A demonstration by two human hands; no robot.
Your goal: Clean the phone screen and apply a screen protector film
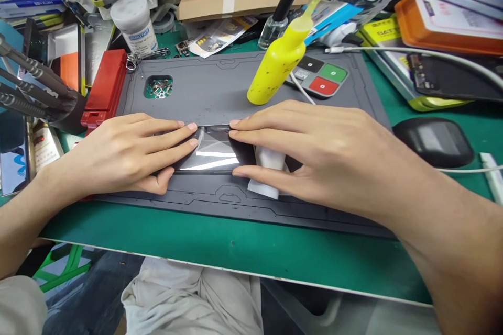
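Observation:
A glossy black smartphone (214, 154) lies flat, its long side crosswise, on the grey repair mat (204, 89). My left hand (128, 154) covers its left end, fingers stretched over the glass and upper edge, thumb bent at the lower edge. From the other side my right hand (310, 144) spans the phone, fingertips along the upper edge and thumb at the lower one. Bright light streaks reflect in the glass between my hands. A crumpled white wipe (269, 167) sits beneath my right hand, partly hidden by it. Both ends of the phone are covered by my hands.
Behind the phone stands a yellow needle-tipped bottle (277, 65), near a red, green and black pad (324, 77). Left are a red clamp-like tool (104, 86), a white jar (133, 23) and a screwdriver holder (65, 110). A black mouse-like device (432, 141) is at right.

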